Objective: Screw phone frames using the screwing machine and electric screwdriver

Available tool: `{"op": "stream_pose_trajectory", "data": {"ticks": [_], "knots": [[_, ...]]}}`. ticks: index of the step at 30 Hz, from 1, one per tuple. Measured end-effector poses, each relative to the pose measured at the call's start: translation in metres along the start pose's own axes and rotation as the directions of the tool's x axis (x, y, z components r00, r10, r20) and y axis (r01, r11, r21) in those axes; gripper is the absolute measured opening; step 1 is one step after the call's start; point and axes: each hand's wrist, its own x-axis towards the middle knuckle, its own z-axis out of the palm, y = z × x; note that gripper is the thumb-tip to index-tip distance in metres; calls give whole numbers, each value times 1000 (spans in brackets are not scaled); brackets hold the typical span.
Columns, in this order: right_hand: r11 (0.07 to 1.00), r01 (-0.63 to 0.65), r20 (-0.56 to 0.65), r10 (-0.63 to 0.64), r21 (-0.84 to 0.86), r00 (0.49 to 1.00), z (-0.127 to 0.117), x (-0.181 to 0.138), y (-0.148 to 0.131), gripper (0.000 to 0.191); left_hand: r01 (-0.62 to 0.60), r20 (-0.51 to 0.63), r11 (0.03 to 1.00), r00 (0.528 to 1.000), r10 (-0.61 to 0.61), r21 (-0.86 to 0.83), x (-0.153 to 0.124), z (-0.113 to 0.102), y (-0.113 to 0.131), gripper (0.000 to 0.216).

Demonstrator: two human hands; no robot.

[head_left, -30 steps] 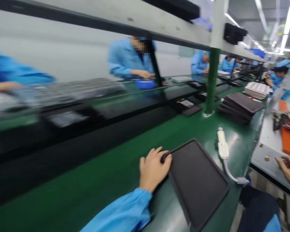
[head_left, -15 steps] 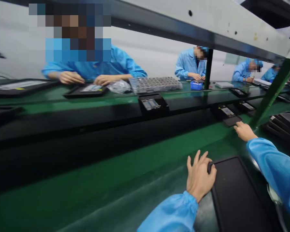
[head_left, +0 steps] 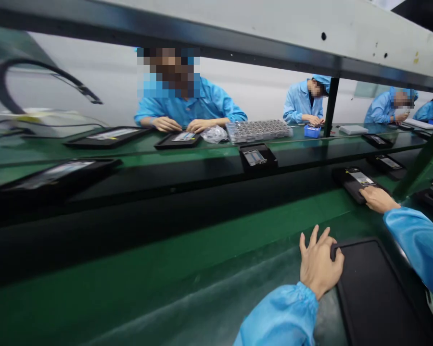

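Note:
My left hand (head_left: pixel 319 266) is at the far left corner of a flat black tray (head_left: pixel 377 288) in front of me. Its thumb and forefinger pinch that corner, while the other fingers spread out over the green bench. Further out, my right hand (head_left: pixel 378 198) is closed on the near edge of a smaller black tray (head_left: pixel 351 189). A light, phone-like part (head_left: pixel 361 178) lies in this smaller tray. My right fingertips are partly hidden against its edge.
Similar black trays with parts, such as one in the middle (head_left: pixel 258 156), stand along the dark strip (head_left: pixel 187 173). A green post (head_left: pixel 422 154) rises beside my right hand, and a beam (head_left: pixel 216 36) crosses overhead. Co-workers in blue (head_left: pixel 191 108) sit opposite, near a clear compartment box (head_left: pixel 260 130).
The view has swung left, so the scene sits further right. My right hand has come further over the near edge of the smaller tray. My left hand keeps its pinch on the corner.

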Motion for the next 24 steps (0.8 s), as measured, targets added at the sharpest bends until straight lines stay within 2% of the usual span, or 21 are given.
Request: {"op": "stream_pose_trajectory", "data": {"ticks": [3,5,6,8,9,10,13,16,18,21,22,24], "knots": [[1000,17,-20,-17,6,1000,-14,-33,-11,35,-7,-7,1000,1000,7,19,1,1,3,16],[996,85,-117,-84,6,990,-23,-70,-26,39,-16,-11,1000,1000,16,27,2,2,5,15],[990,140,-211,-137,-1,968,-29,-93,-36,39,-20,-17,1000,1000,20,17,3,3,5,15],[968,251,-417,-234,-14,878,-42,-145,-63,42,-18,-43,999,999,17,-35,4,4,5,18],[957,289,-489,-256,-9,834,-50,-172,-80,43,-13,-57,997,998,9,-70,4,4,4,22],[952,306,-517,-254,16,818,-58,-198,-98,45,-7,-70,994,998,-1,-105,5,4,2,27],[956,278,-479,-200,97,855,-77,-253,-156,46,-4,-98,986,995,-13,-168,4,3,-3,43],[964,224,-428,-143,145,893,-80,-269,-199,43,-64,-86,978,995,48,-200,2,2,-7,48],[948,206,-390,-98,244,915,-75,-267,-213,39,-107,-55,974,994,98,-200,1,2,-9,43],[871,186,-370,-5,455,929,-70,-261,-213,68,-131,-37,976,991,126,-174,2,5,-11,38],[847,155,-369,51,508,928,-70,-258,-211,71,-136,-40,976,991,132,-167,2,5,-11,37],[824,17,-338,214,567,917,-71,-249,-205,65,-152,-48,975,988,146,-161,3,6,-13,35]]}}
